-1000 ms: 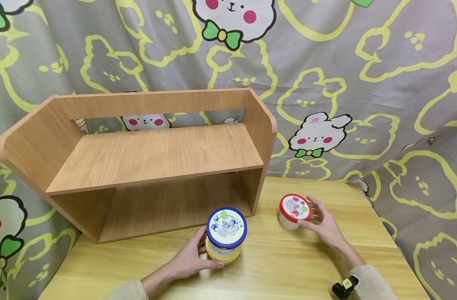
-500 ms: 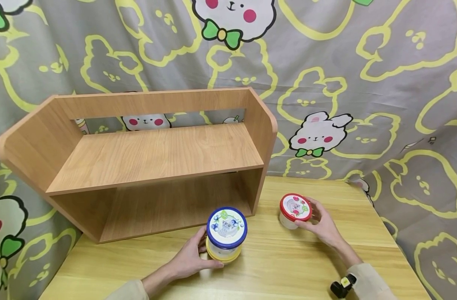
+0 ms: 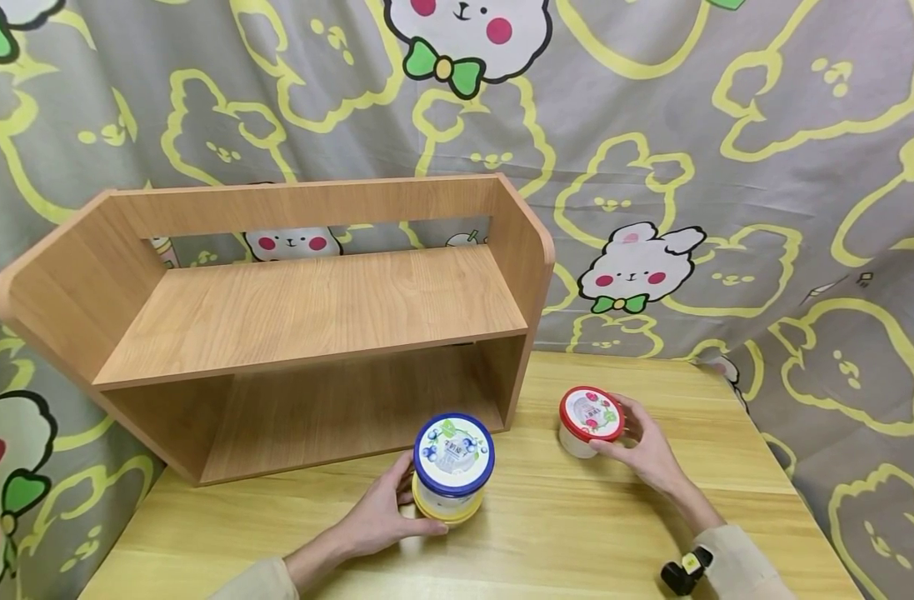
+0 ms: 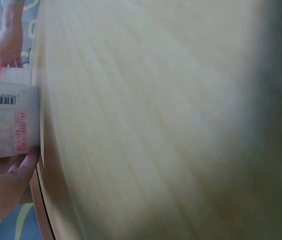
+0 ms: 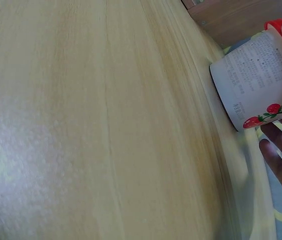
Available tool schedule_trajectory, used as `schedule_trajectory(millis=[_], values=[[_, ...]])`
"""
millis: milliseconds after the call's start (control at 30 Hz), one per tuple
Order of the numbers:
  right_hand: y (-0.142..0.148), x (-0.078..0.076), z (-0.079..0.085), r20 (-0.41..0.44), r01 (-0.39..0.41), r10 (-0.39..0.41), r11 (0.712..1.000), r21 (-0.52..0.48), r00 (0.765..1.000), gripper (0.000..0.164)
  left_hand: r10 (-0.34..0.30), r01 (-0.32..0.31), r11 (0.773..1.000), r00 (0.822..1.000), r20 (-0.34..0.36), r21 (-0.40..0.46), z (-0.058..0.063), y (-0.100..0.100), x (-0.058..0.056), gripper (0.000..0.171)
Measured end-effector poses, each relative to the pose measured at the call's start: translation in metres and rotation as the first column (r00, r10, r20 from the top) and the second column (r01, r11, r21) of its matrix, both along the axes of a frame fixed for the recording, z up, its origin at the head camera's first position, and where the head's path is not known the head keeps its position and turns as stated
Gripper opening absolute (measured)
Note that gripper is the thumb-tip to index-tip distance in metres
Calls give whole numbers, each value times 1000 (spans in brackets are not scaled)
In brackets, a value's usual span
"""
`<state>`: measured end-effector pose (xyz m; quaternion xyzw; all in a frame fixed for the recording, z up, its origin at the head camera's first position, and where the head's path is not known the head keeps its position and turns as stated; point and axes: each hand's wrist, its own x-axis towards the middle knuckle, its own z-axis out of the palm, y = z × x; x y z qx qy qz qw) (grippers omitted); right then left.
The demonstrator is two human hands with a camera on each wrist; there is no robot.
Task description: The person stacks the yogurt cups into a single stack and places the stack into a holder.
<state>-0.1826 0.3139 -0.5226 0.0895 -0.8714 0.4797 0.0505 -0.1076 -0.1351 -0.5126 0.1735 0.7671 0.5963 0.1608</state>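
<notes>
1. Left hand (image 3: 377,518) is gripping yellow-rimmed tub (image 3: 462,511) in front of wooden shelf (image 3: 322,312); blue-lidded tub (image 3: 454,455) is sitting on top.
2. Right hand (image 3: 650,457) is pinching red-lidded tub (image 3: 590,415) between thumb and fingers; tub is standing on table (image 3: 561,533), right of shelf.

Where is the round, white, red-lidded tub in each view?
Head: red-lidded white tub, right of centre.
Left wrist: red-lidded white tub, upper left, pictured above a barcoded white tub.
Right wrist: red-lidded white tub, upper right, cut by the edge.
Shared landmark: the right hand gripping it.
</notes>
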Motion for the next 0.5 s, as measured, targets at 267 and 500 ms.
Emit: schedule_trajectory(millis=[267,500], values=[[0,1,3,-6,8,-8,1000,20,1000,85,-2,2,1000,1000,-1,-3,1,0,0,105],[0,4,11,-32,9,-8,1000,19,999,83,1,-1,1000,1000,2,-7,0,-1,0,105]])
